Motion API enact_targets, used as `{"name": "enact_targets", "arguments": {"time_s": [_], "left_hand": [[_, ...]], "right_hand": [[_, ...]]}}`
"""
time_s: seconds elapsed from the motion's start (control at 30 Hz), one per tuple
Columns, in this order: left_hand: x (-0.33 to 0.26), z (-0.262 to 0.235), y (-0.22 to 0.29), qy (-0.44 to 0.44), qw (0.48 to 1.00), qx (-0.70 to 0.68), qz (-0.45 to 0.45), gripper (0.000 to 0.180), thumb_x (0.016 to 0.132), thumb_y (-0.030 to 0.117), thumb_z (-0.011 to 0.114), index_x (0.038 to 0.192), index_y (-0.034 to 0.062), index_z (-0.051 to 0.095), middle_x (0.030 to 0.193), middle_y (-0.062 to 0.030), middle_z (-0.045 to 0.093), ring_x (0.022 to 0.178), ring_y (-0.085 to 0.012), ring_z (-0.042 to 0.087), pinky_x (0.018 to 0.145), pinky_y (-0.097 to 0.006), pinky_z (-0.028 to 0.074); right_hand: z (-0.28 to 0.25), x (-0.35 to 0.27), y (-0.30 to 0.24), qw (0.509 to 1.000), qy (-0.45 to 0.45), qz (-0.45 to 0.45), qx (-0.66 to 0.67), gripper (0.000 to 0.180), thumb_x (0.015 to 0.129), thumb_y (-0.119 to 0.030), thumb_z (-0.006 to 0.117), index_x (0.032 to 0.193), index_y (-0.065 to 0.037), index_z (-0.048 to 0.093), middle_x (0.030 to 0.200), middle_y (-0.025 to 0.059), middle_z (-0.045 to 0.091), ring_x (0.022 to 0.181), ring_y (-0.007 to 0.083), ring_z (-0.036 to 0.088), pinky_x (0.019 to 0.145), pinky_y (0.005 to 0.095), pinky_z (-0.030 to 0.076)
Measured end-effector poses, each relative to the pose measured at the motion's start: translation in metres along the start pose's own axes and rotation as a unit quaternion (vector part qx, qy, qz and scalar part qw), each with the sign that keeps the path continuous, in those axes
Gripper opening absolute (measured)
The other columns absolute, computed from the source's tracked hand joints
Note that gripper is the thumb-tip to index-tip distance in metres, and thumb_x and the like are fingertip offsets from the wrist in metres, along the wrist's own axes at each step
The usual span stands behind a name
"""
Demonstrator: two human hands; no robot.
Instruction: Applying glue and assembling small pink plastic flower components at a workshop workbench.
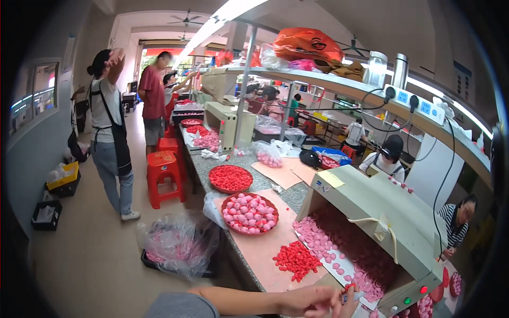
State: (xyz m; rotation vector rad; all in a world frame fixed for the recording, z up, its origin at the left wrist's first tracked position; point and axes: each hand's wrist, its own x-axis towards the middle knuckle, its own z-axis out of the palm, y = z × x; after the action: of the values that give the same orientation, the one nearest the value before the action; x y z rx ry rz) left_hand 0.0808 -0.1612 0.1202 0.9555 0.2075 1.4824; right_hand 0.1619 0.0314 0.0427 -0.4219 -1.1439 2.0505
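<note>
Low at the front, my left hand (308, 300) reaches in from the left, fingers bent, with a small red piece (349, 286) at its fingertips. Close against it, my right hand (347, 309) is partly cut off by the lower edge. Its fingers close round a small white bottle (352, 298) with a narrow tip. Just beyond the hands lies a loose heap of small red pieces (298, 261) on a pinkish sheet. To its right, pink rounded pieces (319, 239) spread on a white board into the opening of a beige metal box (379, 228).
Behind the heap stand a red basket of pink balls (249, 213) and a basket of red pieces (230, 178). Left of the bench are a plastic-lined crate (180, 246) and red stools (164, 177). A shelf with a power strip (413, 102) hangs overhead. Several people are around.
</note>
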Motion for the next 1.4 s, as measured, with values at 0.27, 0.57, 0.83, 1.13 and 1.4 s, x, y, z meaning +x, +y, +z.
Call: {"name": "enact_targets", "arguments": {"time_s": [0.27,0.57,0.83,1.13,1.4], "left_hand": [[0.006,-0.133,-0.034,0.357,0.93,-0.078,-0.026,0.039,0.095,0.018,0.042,0.13,0.0018,0.035,0.116,-0.0102,0.048,0.101,-0.019,0.054,0.084,-0.03,0.046],[0.066,-0.205,-0.048,0.318,0.948,-0.027,-0.003,0.042,0.097,0.021,0.039,0.135,0.0054,0.03,0.136,-0.0114,0.035,0.116,-0.0249,0.049,0.095,-0.034,0.043],[0.071,-0.224,-0.047,0.269,0.963,0.03,-0.021,0.031,0.095,0.016,0.043,0.124,0.0058,0.038,0.123,-0.0179,0.048,0.109,-0.0289,0.055,0.092,-0.04,0.047],[0.079,-0.209,-0.025,0.373,0.898,0.224,-0.061,0.026,0.092,0.01,0.051,0.115,-0.0017,0.049,0.109,-0.0077,0.057,0.099,-0.0139,0.058,0.086,-0.026,0.049],[0.071,-0.213,-0.034,0.328,0.897,0.288,-0.072,0.032,0.092,0.004,0.048,0.123,-0.0007,0.044,0.104,-0.0075,0.057,0.095,-0.011,0.057,0.081,-0.024,0.048]], "right_hand": [[-0.009,0.014,-0.014,1.0,-0.009,0.005,-0.009,0.019,0.086,-0.012,0.062,0.101,-0.003,0.058,0.089,0.0042,0.061,0.074,0.012,0.058,0.067,0.026,0.049],[-0.003,0.034,0.002,0.997,0.03,0.029,-0.067,0.019,0.087,-0.014,0.06,0.102,-0.002,0.058,0.09,0.0045,0.06,0.077,0.0127,0.057,0.068,0.0261,0.048],[-0.017,0.054,0.032,0.995,0.077,0.064,0.0,0.026,0.089,-0.008,0.054,0.114,-0.003,0.047,0.095,0.0064,0.055,0.074,0.0141,0.052,0.069,0.0264,0.046],[-0.028,0.06,0.036,0.987,0.088,0.07,-0.116,0.029,0.087,-0.006,0.054,0.115,0.001,0.05,0.094,0.0076,0.057,0.077,0.0154,0.058,0.071,0.0301,0.051],[-0.027,0.056,0.032,0.982,0.088,0.08,-0.15,0.028,0.087,-0.005,0.055,0.113,0.001,0.052,0.095,0.0071,0.057,0.08,0.0145,0.059,0.074,0.029,0.05]]}}
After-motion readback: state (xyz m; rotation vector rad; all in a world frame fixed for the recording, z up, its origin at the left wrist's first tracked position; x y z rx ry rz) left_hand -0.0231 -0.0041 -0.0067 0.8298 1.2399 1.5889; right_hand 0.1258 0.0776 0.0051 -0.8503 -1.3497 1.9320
